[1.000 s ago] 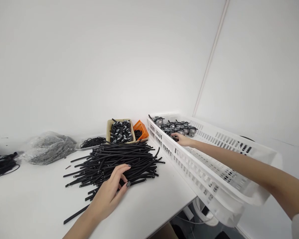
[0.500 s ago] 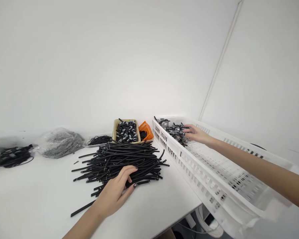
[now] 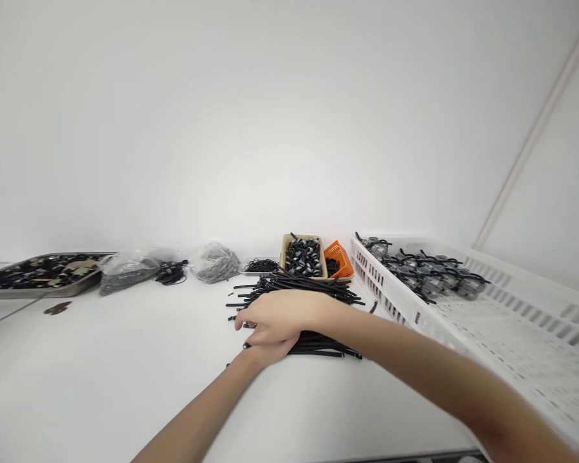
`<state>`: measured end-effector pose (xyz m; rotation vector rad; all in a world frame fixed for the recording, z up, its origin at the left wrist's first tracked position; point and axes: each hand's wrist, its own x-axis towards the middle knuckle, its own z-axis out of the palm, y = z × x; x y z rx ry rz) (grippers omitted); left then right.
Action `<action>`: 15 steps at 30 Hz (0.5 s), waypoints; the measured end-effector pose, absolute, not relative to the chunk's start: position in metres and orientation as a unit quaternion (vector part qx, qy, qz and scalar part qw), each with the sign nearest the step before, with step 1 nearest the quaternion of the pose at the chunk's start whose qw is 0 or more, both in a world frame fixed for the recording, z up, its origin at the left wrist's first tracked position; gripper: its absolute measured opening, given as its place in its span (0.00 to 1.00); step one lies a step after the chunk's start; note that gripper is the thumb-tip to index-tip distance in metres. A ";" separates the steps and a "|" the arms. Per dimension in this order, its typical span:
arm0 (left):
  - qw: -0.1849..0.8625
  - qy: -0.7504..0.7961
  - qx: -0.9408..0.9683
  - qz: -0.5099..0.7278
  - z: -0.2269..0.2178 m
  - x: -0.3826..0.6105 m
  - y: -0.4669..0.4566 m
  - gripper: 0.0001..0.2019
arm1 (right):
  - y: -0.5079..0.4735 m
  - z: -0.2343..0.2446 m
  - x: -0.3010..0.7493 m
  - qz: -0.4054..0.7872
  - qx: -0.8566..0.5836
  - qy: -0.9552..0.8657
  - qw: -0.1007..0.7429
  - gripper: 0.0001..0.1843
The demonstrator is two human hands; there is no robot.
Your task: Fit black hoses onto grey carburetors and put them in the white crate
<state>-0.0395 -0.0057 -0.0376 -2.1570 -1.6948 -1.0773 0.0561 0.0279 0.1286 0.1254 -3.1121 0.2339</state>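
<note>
A pile of black tubes [image 3: 318,286] lies on the white table [image 3: 125,360]. My right hand [image 3: 282,314] has crossed over from the right and sits on the pile's near left edge, fingers curled down and pressed together. What they grip is hidden. My left hand [image 3: 265,350] lies just beneath it against the pile, mostly covered. Only one dark fingernail and the heel of the hand show. A white slatted crate [image 3: 511,321] at the right holds a heap of grey and black assembled parts [image 3: 429,273].
Behind the pile stand a beige tray of black and silver rings [image 3: 303,256], an orange basket [image 3: 340,254] and a shallow dish of thin black rings [image 3: 260,265]. Further left are clear bags of grey parts [image 3: 215,262], a black bundle [image 3: 171,271] and a metal tray [image 3: 38,289].
My right hand has left the crate and swung left onto the tube pile, over my left hand. The view has turned left, showing the metal tray.
</note>
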 end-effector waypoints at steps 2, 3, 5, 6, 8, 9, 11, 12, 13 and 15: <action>0.094 -0.577 -0.731 -0.352 -0.040 -0.042 -0.005 0.15 | 0.033 0.106 0.049 0.121 0.043 -0.990 0.055 0.12; 0.089 -0.573 -0.738 -0.344 -0.041 -0.042 -0.005 0.15 | 0.037 0.094 0.051 0.152 0.031 -0.984 0.084 0.10; 0.075 -0.556 -0.760 -0.328 -0.039 -0.041 -0.004 0.19 | 0.049 0.071 0.060 0.208 -0.007 -0.967 0.148 0.10; 0.070 -0.543 -0.775 -0.317 -0.038 -0.040 -0.003 0.23 | 0.055 0.062 0.066 0.225 -0.028 -0.958 0.178 0.10; 0.069 -0.514 -0.802 -0.295 -0.035 -0.040 -0.001 0.27 | 0.068 0.050 0.075 0.257 -0.046 -0.945 0.196 0.11; 0.072 -0.502 -0.813 -0.285 -0.034 -0.040 0.000 0.24 | 0.073 0.049 0.078 0.258 -0.047 -0.945 0.193 0.11; 0.079 -0.487 -0.826 -0.270 -0.032 -0.039 0.002 0.13 | 0.080 0.056 0.080 0.237 -0.045 -0.953 0.184 0.11; 0.088 -0.482 -0.830 -0.266 -0.032 -0.038 0.002 0.08 | 0.083 0.062 0.081 0.221 -0.043 -0.956 0.186 0.11; 0.105 -0.477 -0.833 -0.259 -0.031 -0.037 0.002 0.07 | 0.086 0.070 0.081 0.210 -0.042 -0.957 0.195 0.10; 0.160 -0.460 -0.840 -0.239 -0.029 -0.034 0.002 0.08 | 0.096 0.083 0.083 0.208 -0.046 -0.951 0.225 0.10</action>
